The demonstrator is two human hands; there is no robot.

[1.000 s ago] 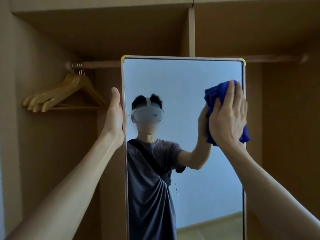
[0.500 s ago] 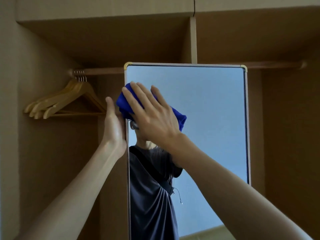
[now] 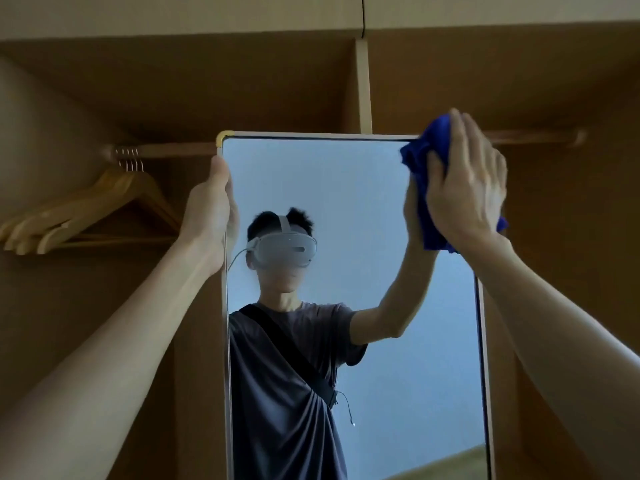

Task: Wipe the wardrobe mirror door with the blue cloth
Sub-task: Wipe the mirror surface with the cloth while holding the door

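Observation:
The tall mirror door (image 3: 360,188) with a thin pale frame stands in front of me inside the open wooden wardrobe. My right hand (image 3: 467,188) presses the crumpled blue cloth (image 3: 424,174) flat against the mirror's top right corner, partly covering the frame there. My left hand (image 3: 211,213) grips the mirror's left edge just below its top corner, thumb on the front. The glass reflects a person in a grey shirt and a headset.
Several wooden hangers (image 3: 90,209) hang on the rail (image 3: 166,150) at the upper left, close to my left hand. A vertical wardrobe divider (image 3: 363,84) rises behind the mirror. A shelf panel spans the top, and the right compartment holds only the rail.
My right hand has swept the blue cloth from the mirror's upper left to its top right corner. The left hand keeps its hold on the left edge. The view has tilted up slightly.

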